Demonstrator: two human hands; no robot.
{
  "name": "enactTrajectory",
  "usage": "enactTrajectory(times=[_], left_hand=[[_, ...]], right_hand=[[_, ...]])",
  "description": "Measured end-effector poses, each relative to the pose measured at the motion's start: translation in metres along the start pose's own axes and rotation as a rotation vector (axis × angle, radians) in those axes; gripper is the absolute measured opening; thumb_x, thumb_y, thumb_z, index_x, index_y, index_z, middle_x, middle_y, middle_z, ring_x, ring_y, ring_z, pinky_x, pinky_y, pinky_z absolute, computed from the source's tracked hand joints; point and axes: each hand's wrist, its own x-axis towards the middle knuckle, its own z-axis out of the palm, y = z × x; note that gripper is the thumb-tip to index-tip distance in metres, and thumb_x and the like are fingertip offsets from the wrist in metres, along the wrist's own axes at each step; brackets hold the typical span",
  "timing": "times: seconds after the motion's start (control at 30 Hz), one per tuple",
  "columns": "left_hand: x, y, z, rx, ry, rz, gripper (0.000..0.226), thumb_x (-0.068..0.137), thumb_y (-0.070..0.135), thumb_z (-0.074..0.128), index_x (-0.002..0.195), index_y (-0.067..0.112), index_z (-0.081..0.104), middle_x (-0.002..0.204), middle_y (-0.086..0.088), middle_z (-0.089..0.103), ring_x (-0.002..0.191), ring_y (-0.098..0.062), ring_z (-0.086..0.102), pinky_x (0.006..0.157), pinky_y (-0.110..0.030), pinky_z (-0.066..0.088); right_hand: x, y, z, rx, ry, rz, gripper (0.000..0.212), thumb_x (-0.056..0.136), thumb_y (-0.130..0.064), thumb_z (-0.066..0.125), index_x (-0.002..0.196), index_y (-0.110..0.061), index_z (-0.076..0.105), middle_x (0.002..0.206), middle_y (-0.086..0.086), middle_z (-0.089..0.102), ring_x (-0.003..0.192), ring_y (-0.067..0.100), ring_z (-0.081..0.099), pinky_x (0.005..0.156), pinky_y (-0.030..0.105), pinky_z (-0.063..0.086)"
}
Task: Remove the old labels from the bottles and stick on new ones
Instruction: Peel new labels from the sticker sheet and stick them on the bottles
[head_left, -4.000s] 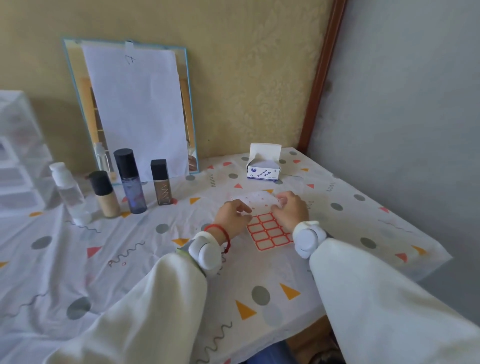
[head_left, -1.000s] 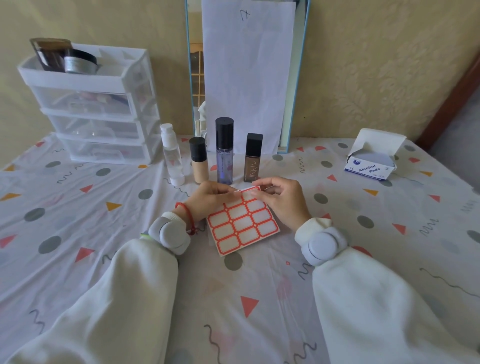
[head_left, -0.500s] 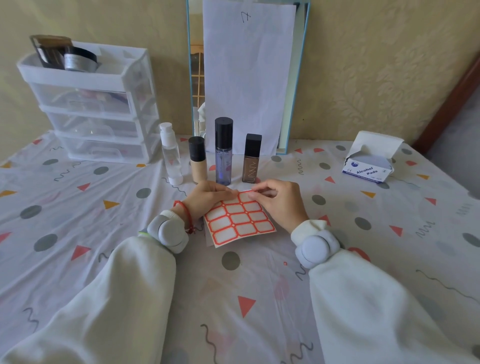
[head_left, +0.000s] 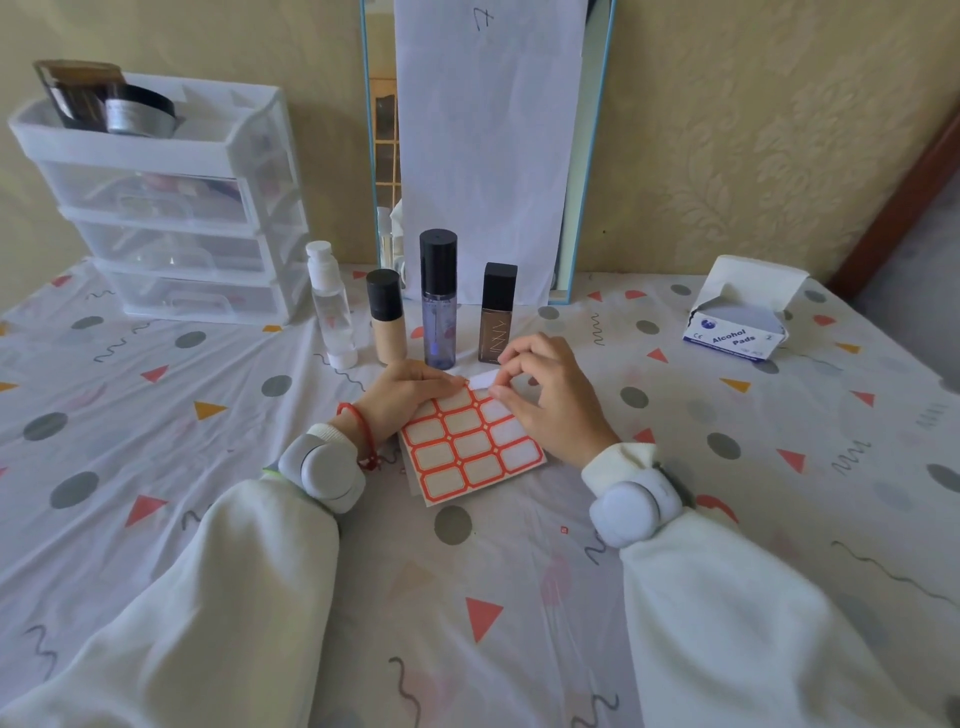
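Note:
A sheet of red-bordered white labels (head_left: 470, 448) lies on the tablecloth in front of me. My left hand (head_left: 405, 397) presses flat on the sheet's far left corner. My right hand (head_left: 550, 397) pinches one label (head_left: 485, 378) that is partly lifted off the sheet's far edge. Just behind the hands stand several bottles: a clear one with a white cap (head_left: 330, 306), a beige foundation bottle (head_left: 387, 319), a tall bluish spray bottle (head_left: 439, 301) and a brown square bottle (head_left: 496, 314).
An open box of alcohol pads (head_left: 737, 317) sits at the right. A white three-drawer organiser (head_left: 171, 208) with jars on top stands at the back left. A mirror covered with paper (head_left: 488, 150) leans on the wall behind the bottles.
Since four seconds ago the view has swung left, with the bottles now centred. In the last second my right hand has peeled a label up from the sheet's far edge.

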Motion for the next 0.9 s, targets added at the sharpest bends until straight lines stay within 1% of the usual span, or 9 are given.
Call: enactTrajectory(times=[0.07,0.2,0.33,0.4,0.47,0.6,0.73,0.8,0.9], left_hand=[[0.001,-0.001,0.000,-0.002,0.009,0.009,0.015,0.093,0.023,0.059,0.082,0.024,0.068,0.073,0.005,0.070,0.059,-0.009,0.070,0.055,-0.020,0.057],[0.001,-0.001,0.000,0.048,-0.015,0.029,0.016,0.093,0.023,0.059,0.081,0.026,0.068,0.071,0.007,0.069,0.056,-0.007,0.069,0.052,-0.017,0.054],[0.003,-0.003,0.000,0.184,-0.010,0.084,0.011,0.093,0.024,0.059,0.086,0.027,0.067,0.077,0.008,0.068,0.059,-0.005,0.068,0.052,-0.014,0.053],[0.002,-0.004,-0.001,0.208,-0.009,0.135,0.010,0.091,0.022,0.061,0.090,0.027,0.069,0.077,0.012,0.068,0.060,-0.002,0.068,0.051,-0.011,0.051],[0.001,-0.004,-0.001,0.202,-0.027,0.168,0.011,0.089,0.022,0.065,0.087,0.031,0.070,0.075,0.017,0.068,0.062,0.000,0.068,0.052,-0.011,0.050],[0.000,-0.005,0.001,0.236,-0.038,0.225,0.012,0.083,0.025,0.072,0.083,0.036,0.067,0.072,0.014,0.071,0.067,-0.004,0.070,0.056,-0.013,0.053],[0.002,-0.007,0.003,0.287,-0.011,0.280,0.014,0.082,0.025,0.073,0.077,0.037,0.066,0.081,0.015,0.069,0.075,-0.006,0.069,0.066,-0.015,0.055],[0.002,-0.007,0.002,0.314,-0.017,0.291,0.016,0.082,0.024,0.073,0.076,0.038,0.066,0.082,0.015,0.068,0.078,-0.006,0.067,0.069,-0.015,0.054],[0.003,-0.008,0.001,0.314,-0.003,0.294,0.016,0.083,0.024,0.072,0.076,0.038,0.066,0.081,0.017,0.067,0.076,-0.003,0.066,0.063,-0.010,0.051]], right_hand=[[0.000,-0.001,-0.002,0.024,-0.022,0.000,0.011,0.084,-0.019,0.072,0.078,-0.013,0.065,0.100,-0.013,0.049,0.099,0.001,0.042,0.079,0.011,0.041],[0.001,-0.004,-0.006,0.156,-0.114,0.120,0.011,0.086,-0.018,0.070,0.079,-0.018,0.061,0.106,-0.013,0.048,0.100,0.002,0.044,0.082,0.000,0.034],[0.002,-0.007,-0.014,0.363,-0.145,0.242,0.015,0.089,-0.018,0.066,0.078,-0.025,0.058,0.109,-0.010,0.053,0.100,0.002,0.052,0.083,0.003,0.040],[0.002,-0.008,-0.015,0.491,-0.080,0.315,0.012,0.089,-0.022,0.066,0.080,-0.025,0.059,0.108,-0.007,0.057,0.102,0.003,0.055,0.083,0.006,0.041],[0.002,-0.008,-0.015,0.633,0.030,0.432,0.010,0.087,-0.029,0.068,0.088,-0.022,0.062,0.107,-0.006,0.063,0.102,0.002,0.057,0.082,0.012,0.042],[0.008,-0.001,-0.017,0.909,0.130,0.525,0.019,0.086,-0.017,0.068,0.104,-0.022,0.062,0.103,-0.013,0.071,0.102,0.002,0.064,0.088,0.022,0.045],[0.019,0.005,-0.018,0.942,0.178,0.552,0.037,0.077,-0.021,0.071,0.111,-0.026,0.060,0.123,-0.002,0.064,0.117,0.011,0.058,0.101,0.031,0.042],[0.027,0.006,-0.017,0.932,0.192,0.582,0.048,0.072,-0.023,0.072,0.117,-0.024,0.055,0.125,0.003,0.062,0.117,0.011,0.057,0.101,0.031,0.044],[0.042,0.013,-0.013,0.850,0.172,0.605,0.058,0.076,-0.013,0.074,0.124,-0.024,0.044,0.128,0.005,0.059,0.117,0.012,0.057,0.097,0.027,0.046]])
